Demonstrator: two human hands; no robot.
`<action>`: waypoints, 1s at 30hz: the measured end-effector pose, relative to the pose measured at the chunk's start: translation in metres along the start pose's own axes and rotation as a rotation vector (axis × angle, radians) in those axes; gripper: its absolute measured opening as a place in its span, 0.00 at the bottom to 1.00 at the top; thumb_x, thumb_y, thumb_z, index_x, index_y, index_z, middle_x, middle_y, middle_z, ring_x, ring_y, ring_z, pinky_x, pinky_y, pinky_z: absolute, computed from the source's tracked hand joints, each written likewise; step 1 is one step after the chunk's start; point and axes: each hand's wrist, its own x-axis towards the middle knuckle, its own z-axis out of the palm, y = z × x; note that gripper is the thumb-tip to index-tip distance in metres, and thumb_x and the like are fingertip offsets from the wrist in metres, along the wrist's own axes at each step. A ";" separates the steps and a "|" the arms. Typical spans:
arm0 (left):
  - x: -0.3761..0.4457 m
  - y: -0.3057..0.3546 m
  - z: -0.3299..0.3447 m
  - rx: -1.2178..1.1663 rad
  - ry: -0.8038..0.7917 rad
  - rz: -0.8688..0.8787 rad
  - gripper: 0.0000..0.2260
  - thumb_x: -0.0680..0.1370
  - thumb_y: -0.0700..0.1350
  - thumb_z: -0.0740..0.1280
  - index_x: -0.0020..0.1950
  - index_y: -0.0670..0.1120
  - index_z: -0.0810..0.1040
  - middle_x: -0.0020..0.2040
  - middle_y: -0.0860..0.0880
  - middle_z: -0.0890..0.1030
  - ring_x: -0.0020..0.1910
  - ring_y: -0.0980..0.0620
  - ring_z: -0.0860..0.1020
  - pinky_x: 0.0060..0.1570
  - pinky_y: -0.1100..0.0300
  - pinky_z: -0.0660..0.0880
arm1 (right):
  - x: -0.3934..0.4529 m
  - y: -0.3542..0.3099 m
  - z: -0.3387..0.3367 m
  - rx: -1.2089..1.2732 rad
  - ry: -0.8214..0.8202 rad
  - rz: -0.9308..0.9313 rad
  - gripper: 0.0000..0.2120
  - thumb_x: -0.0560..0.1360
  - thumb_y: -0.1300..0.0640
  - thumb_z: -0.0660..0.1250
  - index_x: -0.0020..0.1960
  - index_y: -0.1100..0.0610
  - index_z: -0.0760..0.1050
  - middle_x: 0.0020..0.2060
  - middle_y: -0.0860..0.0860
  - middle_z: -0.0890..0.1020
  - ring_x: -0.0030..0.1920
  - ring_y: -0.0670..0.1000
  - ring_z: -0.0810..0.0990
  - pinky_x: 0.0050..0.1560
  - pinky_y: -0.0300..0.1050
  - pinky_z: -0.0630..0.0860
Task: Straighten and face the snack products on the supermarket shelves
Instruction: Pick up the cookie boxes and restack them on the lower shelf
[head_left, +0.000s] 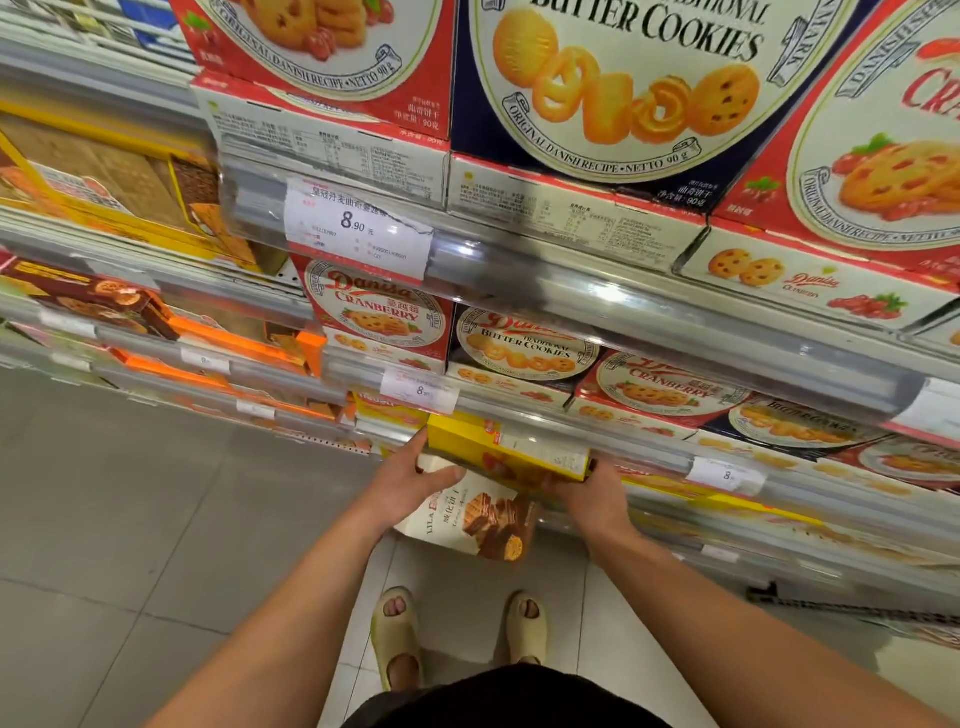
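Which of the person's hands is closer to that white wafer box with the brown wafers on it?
Left. The left hand holds the wafer box at its top left corner; the right hand grips the yellow box just above it.

The floor (130, 519) is grey tile, lighter and glossy at 6 o'clock. Metal shelf rails (571, 291) run from 10 o'clock down to 3 o'clock, reflecting light. White price tags (358, 228) sit on them.

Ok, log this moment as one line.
left hand holds yellow box | right hand holds yellow box | white wafer box below | facing unfinished
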 end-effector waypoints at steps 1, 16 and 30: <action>0.001 0.002 0.000 -0.010 -0.010 -0.001 0.36 0.73 0.58 0.77 0.78 0.59 0.66 0.68 0.64 0.74 0.71 0.55 0.71 0.69 0.56 0.68 | 0.000 -0.002 -0.001 -0.027 -0.006 -0.010 0.20 0.70 0.57 0.79 0.61 0.52 0.81 0.53 0.48 0.86 0.55 0.52 0.84 0.54 0.50 0.82; 0.000 -0.002 0.000 0.005 -0.056 0.019 0.38 0.74 0.57 0.76 0.78 0.63 0.60 0.69 0.62 0.72 0.64 0.57 0.75 0.68 0.55 0.70 | 0.003 0.003 0.002 -0.214 0.014 0.089 0.18 0.71 0.46 0.78 0.54 0.55 0.82 0.47 0.54 0.86 0.48 0.57 0.85 0.44 0.49 0.81; 0.005 0.015 0.004 0.112 -0.064 -0.061 0.48 0.76 0.58 0.74 0.84 0.56 0.44 0.80 0.50 0.65 0.74 0.45 0.70 0.74 0.49 0.66 | -0.006 0.006 0.004 0.817 -0.076 0.287 0.18 0.77 0.69 0.69 0.63 0.58 0.72 0.58 0.53 0.80 0.58 0.51 0.79 0.69 0.54 0.73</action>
